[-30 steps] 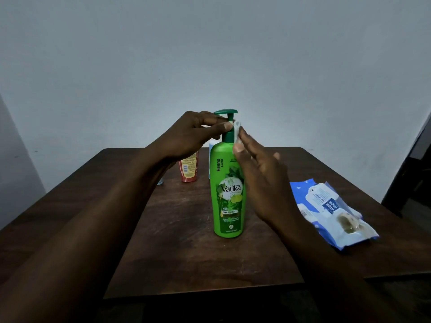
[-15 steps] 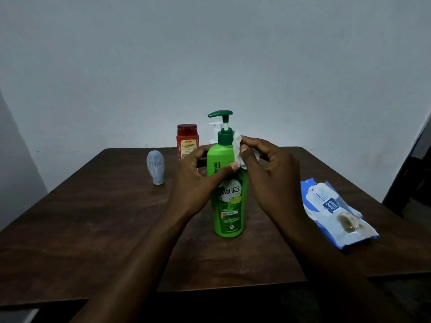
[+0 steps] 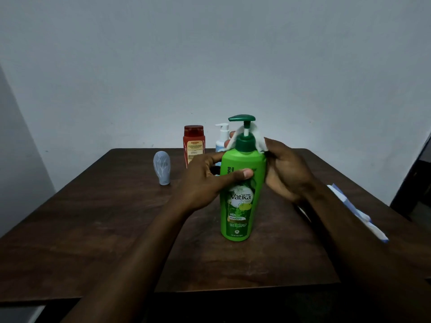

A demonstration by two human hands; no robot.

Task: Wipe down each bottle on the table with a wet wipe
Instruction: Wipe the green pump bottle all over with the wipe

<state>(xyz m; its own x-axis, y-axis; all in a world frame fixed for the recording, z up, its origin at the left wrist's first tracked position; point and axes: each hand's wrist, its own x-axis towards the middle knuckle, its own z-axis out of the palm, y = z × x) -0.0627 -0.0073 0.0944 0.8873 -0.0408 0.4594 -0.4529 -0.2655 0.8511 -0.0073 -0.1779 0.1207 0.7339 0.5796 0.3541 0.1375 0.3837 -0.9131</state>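
Now the wet wipe (image 3: 258, 139) has slid from the neck's right side to behind the pump collar of the green shampoo bottle (image 3: 241, 201), upright mid-frame on the counter (image 3: 105, 217). The right hand (image 3: 286, 171) pinches the wipe; the left hand (image 3: 205, 183) grips the bottle's body.

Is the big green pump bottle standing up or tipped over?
Upright: the green pump bottle stands base-down on the dark wooden table.
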